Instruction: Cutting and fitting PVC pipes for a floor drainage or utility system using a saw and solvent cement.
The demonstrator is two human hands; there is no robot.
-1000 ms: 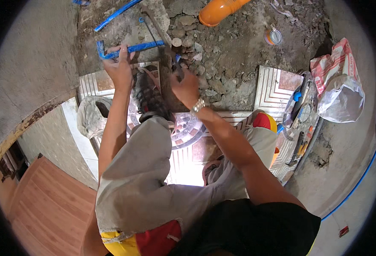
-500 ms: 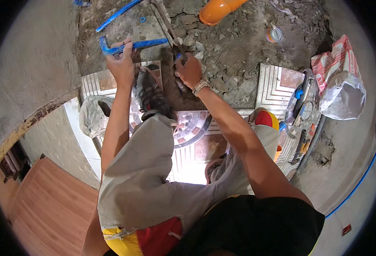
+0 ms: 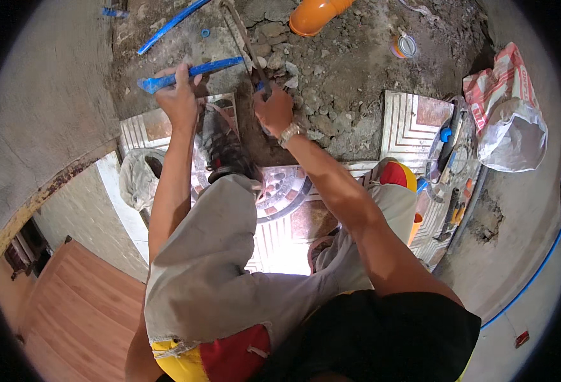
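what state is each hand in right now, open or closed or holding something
Left hand: closed, holding a blue pipe.
Right hand: closed, holding a hacksaw.

Circular fisheye field, corners black; flat brown wood-grain panel (image 3: pixel 83 312) bowed near rim; hard glare on patterned white-and-brown floor tile (image 3: pixel 283 251), detail burnt out between beige cloth trouser legs (image 3: pixel 201 254); soft shadows in folds; grey-brown rubble soil (image 3: pixel 350 76) moderately lit, texture readable; black cloth shirt (image 3: pixel 382 331) near-featureless dark
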